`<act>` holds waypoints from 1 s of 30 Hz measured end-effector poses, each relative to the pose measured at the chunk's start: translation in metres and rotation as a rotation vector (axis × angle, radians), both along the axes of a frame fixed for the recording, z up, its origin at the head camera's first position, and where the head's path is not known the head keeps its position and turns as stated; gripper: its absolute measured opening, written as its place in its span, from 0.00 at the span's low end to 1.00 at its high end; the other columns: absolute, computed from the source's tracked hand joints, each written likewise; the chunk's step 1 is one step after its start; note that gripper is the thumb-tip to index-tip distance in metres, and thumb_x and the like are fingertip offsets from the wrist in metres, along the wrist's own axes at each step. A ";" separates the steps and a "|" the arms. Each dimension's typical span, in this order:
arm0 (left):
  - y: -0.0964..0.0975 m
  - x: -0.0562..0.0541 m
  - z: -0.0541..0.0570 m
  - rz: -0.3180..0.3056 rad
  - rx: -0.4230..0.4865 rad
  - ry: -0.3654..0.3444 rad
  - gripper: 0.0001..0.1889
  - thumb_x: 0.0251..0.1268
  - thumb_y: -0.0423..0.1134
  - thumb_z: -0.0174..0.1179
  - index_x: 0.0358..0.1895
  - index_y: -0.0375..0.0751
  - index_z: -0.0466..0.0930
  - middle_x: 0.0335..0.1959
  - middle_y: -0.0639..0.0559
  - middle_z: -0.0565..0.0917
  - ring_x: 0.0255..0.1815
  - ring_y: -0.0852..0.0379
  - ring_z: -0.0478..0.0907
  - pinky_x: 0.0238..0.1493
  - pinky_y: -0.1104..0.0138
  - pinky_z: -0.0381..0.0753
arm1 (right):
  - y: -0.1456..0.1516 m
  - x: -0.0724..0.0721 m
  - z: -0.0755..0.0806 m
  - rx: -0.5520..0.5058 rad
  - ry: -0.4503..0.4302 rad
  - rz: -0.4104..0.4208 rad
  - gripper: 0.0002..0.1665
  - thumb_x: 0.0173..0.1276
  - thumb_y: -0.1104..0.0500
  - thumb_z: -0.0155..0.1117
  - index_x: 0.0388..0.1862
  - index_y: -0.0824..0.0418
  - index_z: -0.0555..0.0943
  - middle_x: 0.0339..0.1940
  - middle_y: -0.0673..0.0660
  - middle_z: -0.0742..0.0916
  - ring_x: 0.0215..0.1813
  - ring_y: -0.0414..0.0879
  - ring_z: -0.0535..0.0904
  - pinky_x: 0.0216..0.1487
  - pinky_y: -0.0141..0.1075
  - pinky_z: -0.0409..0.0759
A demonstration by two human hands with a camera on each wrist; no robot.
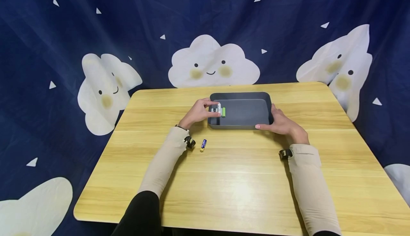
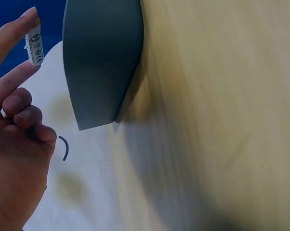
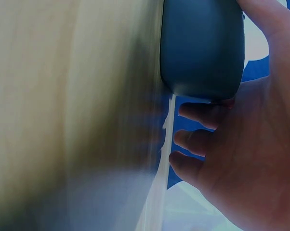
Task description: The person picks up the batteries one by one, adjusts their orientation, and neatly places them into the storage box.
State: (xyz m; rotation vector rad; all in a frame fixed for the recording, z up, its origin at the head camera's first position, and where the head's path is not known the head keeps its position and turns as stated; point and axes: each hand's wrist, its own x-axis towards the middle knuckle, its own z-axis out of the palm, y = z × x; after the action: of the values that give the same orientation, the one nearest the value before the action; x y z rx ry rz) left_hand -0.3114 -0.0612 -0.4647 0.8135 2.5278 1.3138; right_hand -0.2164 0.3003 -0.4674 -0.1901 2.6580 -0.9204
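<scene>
A white battery is pinched end to end between the thumb and forefinger of my left hand, above the left part of a dark grey tray. Beside it a green battery shows at the tray's left side. More small, pale batteries lie farther left, partly hidden by the fingers. My right hand grips the tray's right end, thumb at the near corner and fingers along the side. In the right wrist view the other fingers curl loosely below the tray's corner.
A blue and yellow battery lies on the wooden table in front of the tray, near the left wrist. Behind the table hangs a dark blue curtain with white clouds.
</scene>
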 end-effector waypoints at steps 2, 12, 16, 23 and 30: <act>0.003 -0.001 -0.001 -0.001 -0.008 0.007 0.33 0.53 0.50 0.79 0.63 0.41 0.84 0.44 0.27 0.73 0.40 0.48 0.66 0.41 0.67 0.68 | 0.000 0.000 0.000 -0.006 0.005 0.001 0.83 0.62 0.26 0.68 0.83 0.65 0.22 0.85 0.72 0.39 0.86 0.70 0.36 0.81 0.68 0.45; 0.017 -0.005 -0.010 0.046 -0.083 0.129 0.29 0.50 0.49 0.82 0.57 0.46 0.89 0.53 0.46 0.66 0.62 0.46 0.58 0.67 0.53 0.56 | 0.000 0.001 0.000 -0.019 0.025 0.003 0.82 0.62 0.27 0.69 0.83 0.65 0.24 0.85 0.75 0.44 0.86 0.70 0.41 0.81 0.67 0.49; 0.019 -0.006 -0.013 0.063 -0.103 0.131 0.27 0.50 0.51 0.81 0.56 0.47 0.89 0.77 0.48 0.63 0.81 0.43 0.48 0.80 0.43 0.45 | 0.000 0.001 0.000 -0.026 0.034 0.003 0.81 0.62 0.28 0.70 0.84 0.64 0.25 0.85 0.75 0.47 0.86 0.70 0.44 0.80 0.67 0.51; 0.023 -0.011 -0.018 0.059 -0.162 0.131 0.29 0.51 0.55 0.80 0.57 0.49 0.89 0.87 0.55 0.49 0.88 0.43 0.33 0.84 0.44 0.30 | 0.002 0.001 -0.001 -0.043 0.044 0.006 0.81 0.63 0.30 0.71 0.84 0.65 0.25 0.86 0.73 0.46 0.86 0.69 0.44 0.81 0.67 0.50; 0.028 -0.018 -0.023 0.064 -0.260 0.187 0.29 0.50 0.56 0.80 0.56 0.50 0.89 0.87 0.52 0.47 0.87 0.39 0.36 0.84 0.44 0.32 | 0.002 0.001 -0.001 -0.027 0.022 0.009 0.82 0.63 0.28 0.69 0.82 0.68 0.23 0.85 0.73 0.40 0.86 0.70 0.36 0.81 0.67 0.46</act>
State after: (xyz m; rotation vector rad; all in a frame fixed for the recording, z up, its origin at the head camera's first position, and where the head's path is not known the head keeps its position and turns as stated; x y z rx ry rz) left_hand -0.3297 -0.0335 -0.4881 0.8394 2.8137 0.9339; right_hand -0.2156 0.3023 -0.4687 -0.2190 2.6637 -0.9576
